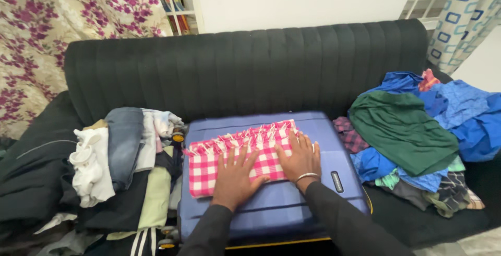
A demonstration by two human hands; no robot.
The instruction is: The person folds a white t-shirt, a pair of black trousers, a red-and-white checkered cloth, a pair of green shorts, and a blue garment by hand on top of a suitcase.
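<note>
Both hands lie flat, palms down, on one folded pink-and-white checked cloth (237, 154). The left hand (235, 177) rests with fingers spread wide across the cloth's lower middle, gripping nothing. The right hand (301, 157) lies just beside it at 2 o'clock, fingers extended and close together, pressing the cloth's right end; one metal bangle (307, 176) circles that wrist. Neither hand encloses any object — contact is by palm and fingers only.

The cloth has a white fringe along its far edge and lies on top of one closed blue hard-shell suitcase (282, 204), toward the case's 11 o'clock area. The suitcase lies flat on one dark ribbed sofa (245, 63).

Two clothing piles flank the case:
- At 9 o'clock, a heap of folded garments (125, 167) — white, grey-blue, pale green and black pieces, touching the suitcase's left side.
- At 3 o'clock, a loose heap (417, 131) of blue, green and patterned fabrics, its nearest pieces against the case's right edge.

An exact garment count cannot be determined.
</note>
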